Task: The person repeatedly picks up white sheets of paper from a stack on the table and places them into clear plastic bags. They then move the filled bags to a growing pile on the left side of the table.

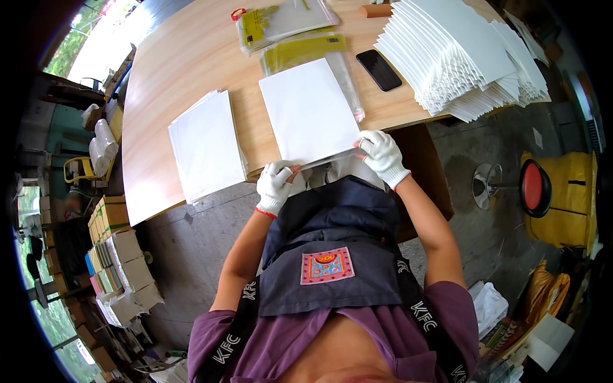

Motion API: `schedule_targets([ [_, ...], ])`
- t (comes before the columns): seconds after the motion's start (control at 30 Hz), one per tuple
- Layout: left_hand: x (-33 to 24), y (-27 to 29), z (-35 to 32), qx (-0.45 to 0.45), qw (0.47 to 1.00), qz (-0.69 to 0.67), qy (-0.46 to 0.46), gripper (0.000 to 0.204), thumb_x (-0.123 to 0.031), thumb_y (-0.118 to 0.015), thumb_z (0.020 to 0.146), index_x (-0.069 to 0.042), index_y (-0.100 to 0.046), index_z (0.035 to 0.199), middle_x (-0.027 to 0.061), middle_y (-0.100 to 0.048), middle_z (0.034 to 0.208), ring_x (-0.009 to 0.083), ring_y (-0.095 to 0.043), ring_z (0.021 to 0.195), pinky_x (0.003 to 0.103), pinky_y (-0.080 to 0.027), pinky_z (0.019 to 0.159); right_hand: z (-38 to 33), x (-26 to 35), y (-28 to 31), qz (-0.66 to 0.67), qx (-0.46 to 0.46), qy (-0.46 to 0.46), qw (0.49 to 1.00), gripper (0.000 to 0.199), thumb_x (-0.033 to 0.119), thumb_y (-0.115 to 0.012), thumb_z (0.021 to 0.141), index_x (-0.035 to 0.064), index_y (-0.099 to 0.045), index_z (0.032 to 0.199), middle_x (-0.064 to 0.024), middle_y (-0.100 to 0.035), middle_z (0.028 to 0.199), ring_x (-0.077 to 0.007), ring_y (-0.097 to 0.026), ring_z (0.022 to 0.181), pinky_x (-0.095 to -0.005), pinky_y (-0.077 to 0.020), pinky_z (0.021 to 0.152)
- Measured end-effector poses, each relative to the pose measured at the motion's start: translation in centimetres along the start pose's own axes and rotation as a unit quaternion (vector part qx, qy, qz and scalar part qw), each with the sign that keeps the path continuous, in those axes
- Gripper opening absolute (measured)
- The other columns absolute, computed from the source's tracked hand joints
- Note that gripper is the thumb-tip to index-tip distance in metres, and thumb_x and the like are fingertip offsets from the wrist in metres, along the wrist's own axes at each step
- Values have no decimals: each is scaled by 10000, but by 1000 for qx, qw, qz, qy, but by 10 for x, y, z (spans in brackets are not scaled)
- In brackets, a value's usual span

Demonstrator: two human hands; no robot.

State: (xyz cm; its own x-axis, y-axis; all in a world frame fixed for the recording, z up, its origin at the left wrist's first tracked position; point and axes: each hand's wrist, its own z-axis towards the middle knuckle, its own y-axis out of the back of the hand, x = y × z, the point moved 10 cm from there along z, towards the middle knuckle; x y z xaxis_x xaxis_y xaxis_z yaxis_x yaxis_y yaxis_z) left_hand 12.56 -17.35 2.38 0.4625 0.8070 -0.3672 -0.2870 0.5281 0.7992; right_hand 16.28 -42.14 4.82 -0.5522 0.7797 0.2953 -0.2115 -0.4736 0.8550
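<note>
A white rectangular sheet or board (310,108) lies at the near edge of the table, in front of me. Along its near edge runs a strip of clear plastic film (329,157), which looks like the mouth of a plastic bag; how far it covers the board I cannot tell. My left hand (274,187), in a white glove with bare fingertips, pinches the film at the near left corner. At the near right corner my right hand (382,157), gloved alike, grips it between thumb and fingers. Clear bags with yellow print (303,52) lie partly beneath the board.
A small stack of white sheets (207,147) lies to the left on the wooden table (150,127). More yellow-printed bags (281,22) are at the far side. A black phone (378,70) rests beside a tall fanned stack of white boards (447,54). A red-seated stool (533,188) stands right.
</note>
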Motion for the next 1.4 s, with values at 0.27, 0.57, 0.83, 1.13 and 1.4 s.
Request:
schedule_targets([
  [0.27,81,-57,-74,-156,666,-556,472,202,-136,-666,872,-101,-590,1056,-2,-615,875,109,-581,751,265,-471,623,-45,-64,-88,377,11,-395,838,308,334,-632,869,56,-539,778,-41,-549,649,-142,-544,565,-285,-435,523],
  [0.57,53,16,-23,-75,773,-511,369,307,-120,-587,919,-1,-569,1202,14,-621,1056,83,-555,900,223,-449,787,-42,-34,-107,532,78,-392,746,169,213,-569,932,44,-565,928,-9,-592,682,-50,-531,501,-198,-431,439],
  [0.83,141,185,-58,-268,853,-302,332,304,-167,-524,948,51,-574,1154,48,-599,1001,114,-529,907,252,-434,814,65,133,-171,597,184,-251,739,177,196,-549,935,54,-619,1013,3,-635,760,-41,-565,578,-202,-441,491],
  [1.13,240,159,-127,-44,905,87,413,471,-165,-502,865,-33,-466,1316,174,-529,1255,322,-451,1189,390,-386,985,140,196,-174,125,309,-165,928,558,499,-555,850,2,-507,1101,-209,-666,845,-356,-657,794,-442,-511,715],
  [1.4,240,158,-132,-98,910,51,401,462,-181,-500,897,3,-445,1318,185,-496,1290,333,-451,1200,386,-379,994,173,198,-223,97,311,-141,935,599,492,-463,905,36,-434,1293,-193,-676,916,-348,-660,835,-461,-507,732],
])
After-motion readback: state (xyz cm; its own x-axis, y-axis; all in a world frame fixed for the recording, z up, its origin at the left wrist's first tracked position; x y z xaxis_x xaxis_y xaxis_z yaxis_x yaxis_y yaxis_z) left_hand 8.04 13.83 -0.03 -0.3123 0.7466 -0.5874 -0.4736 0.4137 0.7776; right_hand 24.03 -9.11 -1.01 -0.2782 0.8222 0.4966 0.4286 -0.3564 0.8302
